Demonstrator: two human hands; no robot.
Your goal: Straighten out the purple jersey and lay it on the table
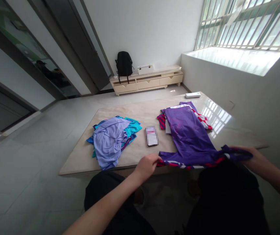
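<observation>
The left hand (146, 166) is closed in a pinch on one end of the near hem of a purple sports jersey with red, white and navy striped trim (189, 137). The right hand (250, 156) grips the other end of that hem, fingers curled over the fabric. Between the two hands the hem is stretched taut just off the near edge of the pale stone-topped table (140, 114), above the person's dark-clothed lap. The rest of the jersey lies flat, running away from the hands toward the far right corner.

The step in hand looks like spreading or straightening the garment by its hem. Judging from the grip, the next move calls for keeping both ends level and the cloth smooth as it is laid or folded.

Under the jersey's far end lies a red, white and blue striped garment (203, 119). Near the table's middle sits a small dark rectangular card or phone (151, 136), too blurred to tell. Toward the left edge lies a loose heap, a lavender shirt (109, 140) over turquoise and blue garments (132, 127). At the far edge rests a white remote control (192, 95). Beyond, a black backpack (124, 64) stands on a low cream cabinet (146, 81).
</observation>
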